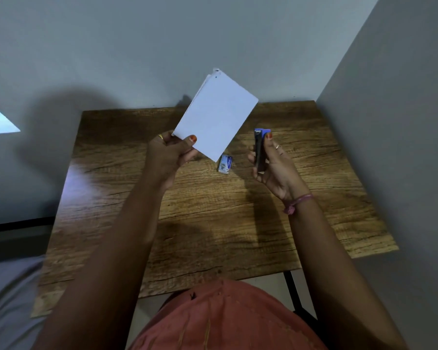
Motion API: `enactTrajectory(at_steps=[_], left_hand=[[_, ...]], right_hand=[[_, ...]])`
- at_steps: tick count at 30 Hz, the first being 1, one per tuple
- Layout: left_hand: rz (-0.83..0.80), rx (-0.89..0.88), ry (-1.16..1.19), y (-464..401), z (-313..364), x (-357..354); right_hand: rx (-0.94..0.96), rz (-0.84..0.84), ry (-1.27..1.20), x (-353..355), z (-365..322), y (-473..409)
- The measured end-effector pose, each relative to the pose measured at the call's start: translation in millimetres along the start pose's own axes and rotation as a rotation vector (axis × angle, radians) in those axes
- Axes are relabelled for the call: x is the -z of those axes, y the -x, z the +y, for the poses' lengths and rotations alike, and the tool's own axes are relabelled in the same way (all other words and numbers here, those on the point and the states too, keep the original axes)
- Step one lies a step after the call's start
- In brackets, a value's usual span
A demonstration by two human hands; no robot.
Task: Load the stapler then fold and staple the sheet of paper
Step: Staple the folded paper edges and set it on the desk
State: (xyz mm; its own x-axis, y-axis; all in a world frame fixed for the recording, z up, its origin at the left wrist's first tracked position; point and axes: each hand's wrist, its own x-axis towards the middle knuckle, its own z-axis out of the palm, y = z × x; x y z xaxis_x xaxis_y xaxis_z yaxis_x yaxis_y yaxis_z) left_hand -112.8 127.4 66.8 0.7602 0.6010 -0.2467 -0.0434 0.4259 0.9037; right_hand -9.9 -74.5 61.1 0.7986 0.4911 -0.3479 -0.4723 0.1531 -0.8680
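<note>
My left hand [170, 154] pinches the lower corner of a folded white sheet of paper [215, 114] and holds it up, tilted, above the far part of the wooden table [213, 210]. A small dark mark shows near the paper's top corner. My right hand [273, 165] grips a small dark stapler [260, 150] with a blue top, held upright to the right of the paper and apart from it. A small box of staples [225, 164] lies on the table between my hands, just below the paper's lower edge.
The table stands in a corner, with a grey wall [162, 46] behind it and another on the right. A grey surface [8, 294] lies to the lower left. My lap in reddish cloth [225, 319] is at the table's near edge.
</note>
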Motion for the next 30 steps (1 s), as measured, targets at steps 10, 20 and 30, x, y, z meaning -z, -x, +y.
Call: enactTrajectory(at_steps=[10, 20, 30], left_hand=[[0.176, 0.138, -0.05, -3, -26, 31], [0.287, 0.119, -0.584, 5, -68, 44], [0.259, -0.148, -1.4, 19, -85, 46]], right_hand=[[0.068, 0.225, 0.328, 17, 41, -20], [0.391, 0.401, 0.886, 21, 82, -19], [0.494, 0.529, 0.96, 20, 92, -20]])
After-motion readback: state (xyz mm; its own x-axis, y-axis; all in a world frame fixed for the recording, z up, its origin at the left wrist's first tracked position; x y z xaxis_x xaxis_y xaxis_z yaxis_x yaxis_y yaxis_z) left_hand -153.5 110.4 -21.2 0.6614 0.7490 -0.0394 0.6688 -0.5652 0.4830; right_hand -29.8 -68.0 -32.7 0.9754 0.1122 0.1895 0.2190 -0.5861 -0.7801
